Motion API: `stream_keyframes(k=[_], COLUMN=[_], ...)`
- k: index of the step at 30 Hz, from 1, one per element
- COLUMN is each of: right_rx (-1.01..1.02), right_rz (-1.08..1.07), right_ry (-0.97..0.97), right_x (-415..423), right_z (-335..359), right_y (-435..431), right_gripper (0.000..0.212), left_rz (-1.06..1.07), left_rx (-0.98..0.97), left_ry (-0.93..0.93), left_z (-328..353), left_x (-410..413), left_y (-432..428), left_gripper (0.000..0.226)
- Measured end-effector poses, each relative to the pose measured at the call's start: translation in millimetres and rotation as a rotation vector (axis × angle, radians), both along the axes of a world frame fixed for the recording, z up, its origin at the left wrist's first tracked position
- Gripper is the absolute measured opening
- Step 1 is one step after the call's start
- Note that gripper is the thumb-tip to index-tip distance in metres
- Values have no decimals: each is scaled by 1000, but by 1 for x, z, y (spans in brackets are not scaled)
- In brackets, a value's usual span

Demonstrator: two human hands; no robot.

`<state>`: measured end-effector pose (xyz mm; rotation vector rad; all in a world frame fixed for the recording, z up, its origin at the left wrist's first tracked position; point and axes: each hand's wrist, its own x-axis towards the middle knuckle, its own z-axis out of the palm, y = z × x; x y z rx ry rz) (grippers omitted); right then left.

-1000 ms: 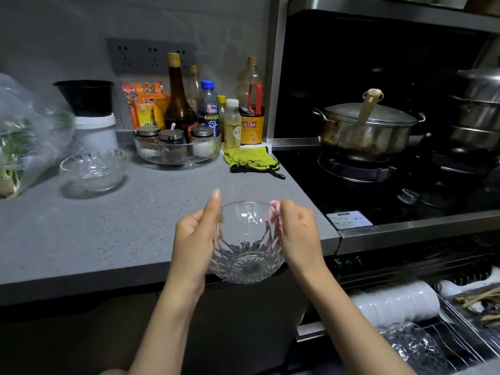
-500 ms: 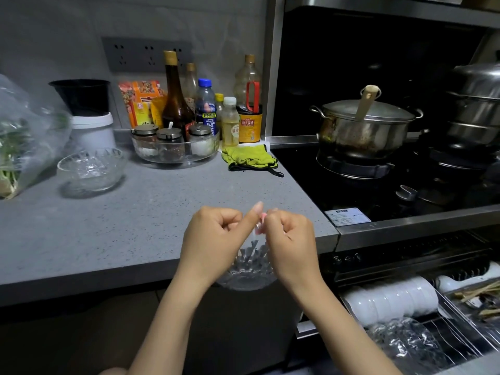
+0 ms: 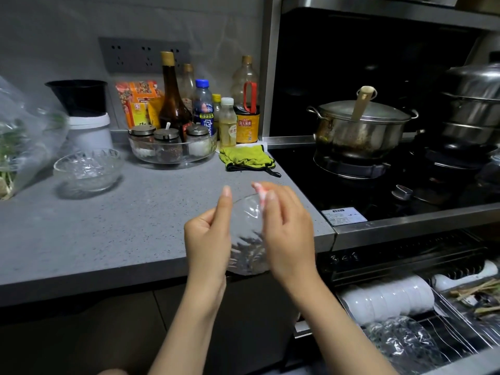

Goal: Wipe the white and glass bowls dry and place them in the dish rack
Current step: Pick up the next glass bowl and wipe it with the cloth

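Observation:
A cut-glass bowl (image 3: 247, 239) hangs tilted between my hands in front of the counter edge, blurred by motion. My left hand (image 3: 208, 236) grips its left rim, index finger pointing up. My right hand (image 3: 286, 234) grips the right rim and pinches a small pink cloth (image 3: 260, 192) against it. A second glass bowl (image 3: 86, 169) stands on the counter at the left. In the open dish rack (image 3: 460, 339) at the lower right stand a row of white bowls (image 3: 387, 299) and glass bowls (image 3: 400, 336).
A grey counter (image 3: 108, 226) carries bottles, a glass condiment tray (image 3: 170, 150), a green cloth (image 3: 246, 158) and a plastic bag (image 3: 19, 136) at the far left. To the right, a black stove holds a steel pot (image 3: 359, 128) and a steamer (image 3: 476, 104).
The bowl has been turned between my hands. At first its mouth faced up, then my hands closed over it, and now they have parted with the bowl tilted on its side.

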<state>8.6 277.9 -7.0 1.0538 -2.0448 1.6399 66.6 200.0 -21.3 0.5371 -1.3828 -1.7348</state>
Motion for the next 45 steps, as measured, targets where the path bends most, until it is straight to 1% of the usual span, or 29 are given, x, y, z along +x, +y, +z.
stream_keyframes(k=[2,3,4,5,8,9,10,11,12,13,14,16,18,19,20,21,23,24,25,26,28,31,34,36,39,41,43,45], right_rx=[-103,-135,-151,-186,-314,-332,-347,-370,-383,-384,-360,-294,-221,-180,-138,-88,89,208,330,445,646,824,886,945,996,917,787,677], right_rz=[179,224,238,243,247,254,255,260,255,235,205,190,192,193,199,209,237,251,267,284,309,261,275,303,191,137,129,141], right_ry=[-424,-570,-624,-620,-470,-397,-313,-226,-127,-10,118,327,449,477,461,394,160,81,49,72,216,401,642,742,862,839,714,604], right_x=[-8,-9,-11,-12,-17,-19,-21,-22,-23,-23,-24,-26,-30,-33,-34,-34,-33,-34,-34,-32,-25,-18,-23,-33,-33,-22,-2,14], right_z=[10,12,12,11,2,0,-2,-5,-7,-8,-11,-17,-22,-24,-24,-21,-11,-6,-2,1,1,-1,-3,-12,-25,-34,-39,-41], right_y=[7,10,11,11,6,5,3,2,2,2,2,3,6,7,9,10,9,8,7,7,6,11,19,25,29,26,18,11], right_gripper=[41,42,47,51,64,65,62,55,50,47,46,51,58,59,54,49,48,50,51,47,42,56,61,64,62,52,45,45], left_rz=[-53,-70,-83,-99,-166,-177,-181,-215,-281,-375,-471,-601,-612,-620,-625,-619,-558,-510,-470,-441,-395,-345,-310,-246,-153,-128,-114,-120], left_rx=[56,72,70,52,-94,-147,-180,-167,-111,-41,14,90,212,269,304,305,219,166,125,99,82,67,47,26,-11,11,51,110], left_ry=[14,6,-14,-42,-157,-211,-261,-301,-326,-329,-328,-287,-222,-183,-150,-126,-131,-139,-142,-143,-135,-88,-42,-8,32,73,112,141], left_z=[4,5,8,12,21,22,23,24,25,24,24,22,17,12,8,4,-3,-5,-8,-9,-12,-15,-15,-15,-16,-20,-21,-21], left_x=[5,8,10,13,15,14,13,13,13,13,15,19,19,19,20,19,18,17,15,13,9,9,10,9,5,3,0,-3], left_y=[-8,-12,-16,-17,-20,-22,-23,-24,-25,-27,-27,-28,-33,-36,-38,-40,-39,-36,-34,-31,-27,-26,-28,-29,-27,-22,-15,-10], left_gripper=[84,87,89,90,90,90,90,88,92,95,91,73,64,64,65,63,44,36,33,32,28,31,32,31,34,32,31,34])
